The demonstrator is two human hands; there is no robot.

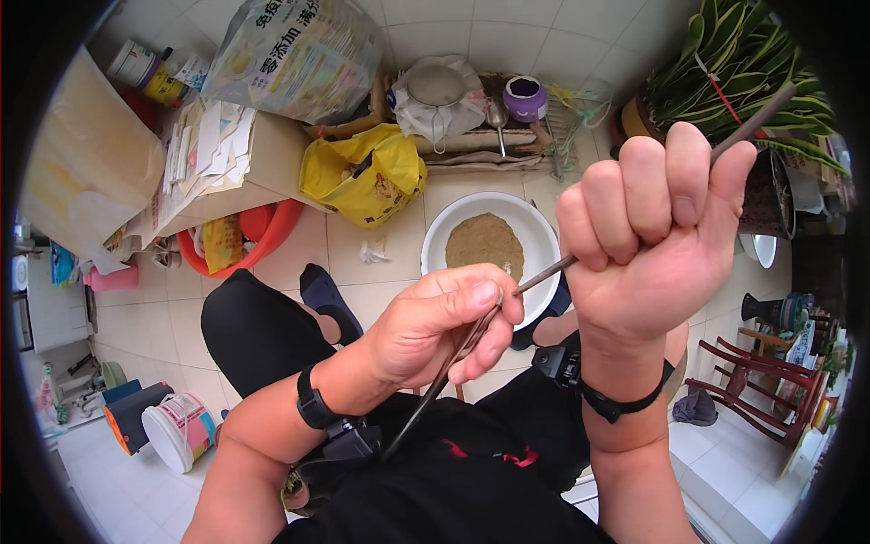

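My right hand (648,227) is raised at the right, fingers curled round a thin dark brown stick (757,116). The stick slants from the upper right past my little finger, its thin lower end reaching my left fingertips. My left hand (444,322) is closed, thumb against forefinger, on a slender grey-brown rod (428,397) that runs down toward my lap. Whether rod and stick are one piece, I cannot tell. Below and beyond my hands, a white basin (439,228) holds brown, grainy material (483,245) on the floor between my feet.
Beyond the basin stand a yellow plastic bag (367,172), a sieve (436,83), a metal scoop (497,118) and a purple jar (525,98). A red tub (288,227) and papers (213,150) lie left. Right are potted leafy plants (725,68) and a wooden chair (757,385).
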